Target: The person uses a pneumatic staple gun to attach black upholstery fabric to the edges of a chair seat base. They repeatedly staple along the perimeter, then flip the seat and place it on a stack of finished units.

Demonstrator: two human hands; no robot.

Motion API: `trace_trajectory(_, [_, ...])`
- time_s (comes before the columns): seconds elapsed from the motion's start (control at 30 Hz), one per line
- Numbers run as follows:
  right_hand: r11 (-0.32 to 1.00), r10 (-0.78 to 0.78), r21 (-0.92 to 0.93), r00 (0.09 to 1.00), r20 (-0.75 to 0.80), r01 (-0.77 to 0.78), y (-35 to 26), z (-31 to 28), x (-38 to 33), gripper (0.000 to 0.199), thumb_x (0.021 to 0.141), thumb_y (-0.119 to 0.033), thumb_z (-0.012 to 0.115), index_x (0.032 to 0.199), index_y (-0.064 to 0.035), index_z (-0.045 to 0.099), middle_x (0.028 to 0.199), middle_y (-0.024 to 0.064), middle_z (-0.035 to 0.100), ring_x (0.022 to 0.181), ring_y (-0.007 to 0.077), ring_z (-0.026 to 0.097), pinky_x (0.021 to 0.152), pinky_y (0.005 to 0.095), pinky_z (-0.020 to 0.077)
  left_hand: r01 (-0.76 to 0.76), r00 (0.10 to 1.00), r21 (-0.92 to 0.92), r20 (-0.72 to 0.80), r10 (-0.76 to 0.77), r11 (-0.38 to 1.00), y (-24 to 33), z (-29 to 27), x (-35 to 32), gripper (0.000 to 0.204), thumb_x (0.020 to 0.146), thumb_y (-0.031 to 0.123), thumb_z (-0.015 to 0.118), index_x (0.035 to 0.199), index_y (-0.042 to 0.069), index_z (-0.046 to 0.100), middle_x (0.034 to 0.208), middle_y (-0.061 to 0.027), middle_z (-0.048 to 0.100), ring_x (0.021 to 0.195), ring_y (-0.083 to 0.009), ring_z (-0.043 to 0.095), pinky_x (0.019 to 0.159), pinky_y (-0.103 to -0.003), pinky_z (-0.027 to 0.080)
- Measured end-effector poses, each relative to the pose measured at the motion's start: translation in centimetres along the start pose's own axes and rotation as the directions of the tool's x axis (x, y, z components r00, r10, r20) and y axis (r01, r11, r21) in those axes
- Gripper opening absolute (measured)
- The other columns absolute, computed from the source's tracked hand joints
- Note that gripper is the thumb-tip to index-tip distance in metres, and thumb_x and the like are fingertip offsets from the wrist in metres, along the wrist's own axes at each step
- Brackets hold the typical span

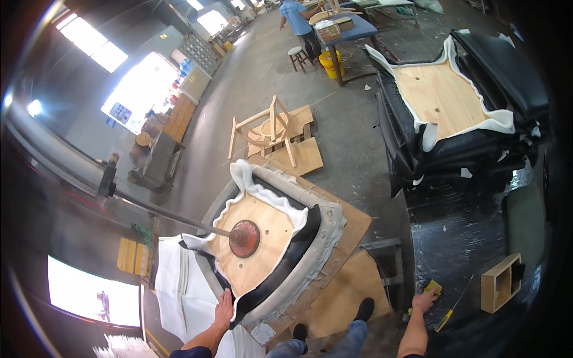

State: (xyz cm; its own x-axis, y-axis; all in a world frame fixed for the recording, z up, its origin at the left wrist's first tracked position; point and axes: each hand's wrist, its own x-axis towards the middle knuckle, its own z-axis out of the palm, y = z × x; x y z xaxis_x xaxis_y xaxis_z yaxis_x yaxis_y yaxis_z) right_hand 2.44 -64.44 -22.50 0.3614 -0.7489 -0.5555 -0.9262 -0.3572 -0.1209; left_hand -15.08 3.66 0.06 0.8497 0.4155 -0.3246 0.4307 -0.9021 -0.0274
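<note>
A plywood seat panel (pixel 271 230) sits wood side up in a padded grey form (pixel 325 238). White padding (pixel 280 206) and black covering (pixel 277 275) stick up around its edge. On the wood presses a round red pad (pixel 245 238) at the end of a metal rod (pixel 173 216). My left hand (pixel 224 310) lies with fingers stretched against the near-left edge of the covering. Down at the right, over the plastic-covered bench, my right hand (pixel 424 301) is closed around a yellow object (pixel 433 287), its kind unclear. Beside it lies a yellow-handled pointed tool (pixel 444 321).
A small wooden box (pixel 500 283) stands on the bench (pixel 441 238). Behind it are stacked black covers with another plywood panel (pixel 441 98). A wooden chair frame (pixel 271 128) rests on cardboard ahead. Farther off, a person (pixel 296 24) stands by a blue table (pixel 352 30).
</note>
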Motion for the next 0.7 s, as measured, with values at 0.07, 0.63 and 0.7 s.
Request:
trace_trajectory(0.07, [0.968, -0.205, 0.113, 0.964, -0.167, 0.225, 1.7, 3.2, 0.2, 0.092, 0.088, -0.004, 0.069, 0.164, -0.0093, 0.017, 0.159, 0.0334, 0.029, 0.142, 0.0503, 0.039, 0.116, 0.0553, 0.0377, -0.038, 0.998, 0.032, -0.041, 0.039, 0.999, -1.4, 0.4, 1.0, 0.073, 0.101, 0.029, 0.049, 0.164, 0.006, 0.02, 0.169, -0.0131, 0.028, 0.151, -0.0349, 0.031, 0.111, -0.058, 0.041])
trace_trajectory(0.63, [0.286, -0.846, 0.04, 0.272, -0.458, 0.957, -21.2, 3.1, -40.5, 0.05, 0.099, -0.018, 0.052, 0.147, -0.0026, 0.052, 0.153, 0.0217, 0.049, 0.144, 0.043, 0.041, 0.119, 0.0517, 0.0297, -0.516, 0.836, -0.347, -0.404, 0.372, 0.783, -14.9, -3.5, 13.7, 0.05, 0.101, 0.031, 0.054, 0.145, 0.009, 0.058, 0.157, -0.0079, 0.05, 0.151, -0.034, 0.036, 0.12, -0.053, 0.031])
trace_trajectory(0.7, [0.407, -0.823, -0.076, 0.328, -0.464, 0.91, -20.8, 4.1, -42.8, 0.047, 0.102, -0.026, 0.046, 0.143, -0.0062, 0.058, 0.152, 0.0172, 0.052, 0.144, 0.0396, 0.042, 0.117, 0.0517, 0.0294, -0.431, 0.883, -0.404, -0.372, 0.286, 0.807, -14.8, -3.9, 14.3, 0.044, 0.101, 0.031, 0.054, 0.14, 0.013, 0.063, 0.154, -0.0029, 0.054, 0.151, -0.0318, 0.036, 0.119, -0.057, 0.031])
